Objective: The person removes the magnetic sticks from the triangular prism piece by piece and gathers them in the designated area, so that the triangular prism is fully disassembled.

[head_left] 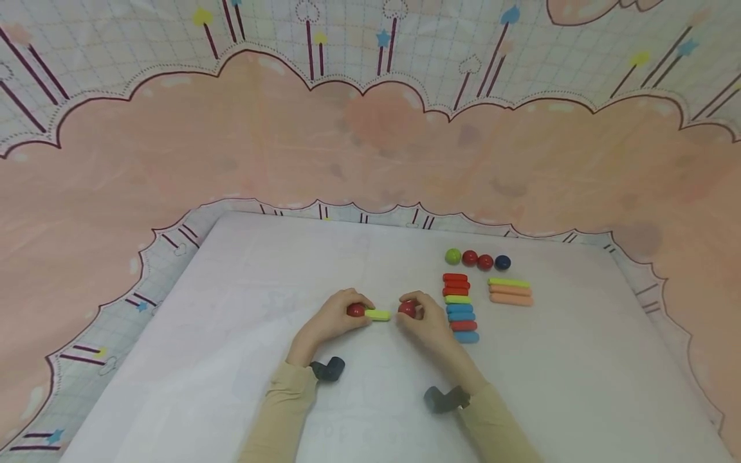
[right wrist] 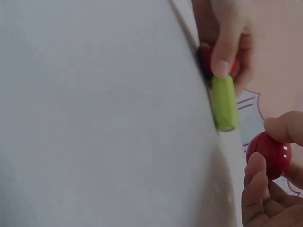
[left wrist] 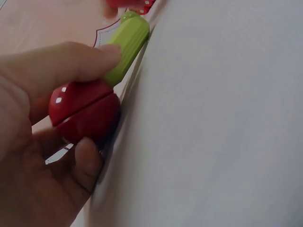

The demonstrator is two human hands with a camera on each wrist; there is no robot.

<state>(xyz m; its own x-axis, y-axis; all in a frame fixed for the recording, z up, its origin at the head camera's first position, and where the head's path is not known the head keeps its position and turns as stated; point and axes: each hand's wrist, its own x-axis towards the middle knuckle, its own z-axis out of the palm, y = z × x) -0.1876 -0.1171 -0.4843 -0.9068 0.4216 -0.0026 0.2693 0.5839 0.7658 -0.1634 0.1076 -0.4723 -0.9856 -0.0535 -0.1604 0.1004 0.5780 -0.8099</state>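
Near the middle of the white table, my left hand point(head_left: 332, 318) grips a red ball point(left wrist: 85, 111) with a groove across it. From this ball a yellow-green stick point(head_left: 379, 316) points right, its near end at the ball and my thumb. Whether stick and ball are joined is hidden by my fingers. A second red ball point(right wrist: 269, 155) is pinched in the fingers of my right hand point(head_left: 429, 325). A short gap separates that ball from the stick's free end in the head view.
Right of my right hand runs a column of short red, blue and yellow-green sticks point(head_left: 460, 308). Longer yellow-green and orange sticks point(head_left: 511, 299) lie beyond it. Behind them sits a row of green, red and blue balls point(head_left: 485, 262). A patterned cloth point(head_left: 301, 148) surrounds the white table point(head_left: 202, 360).
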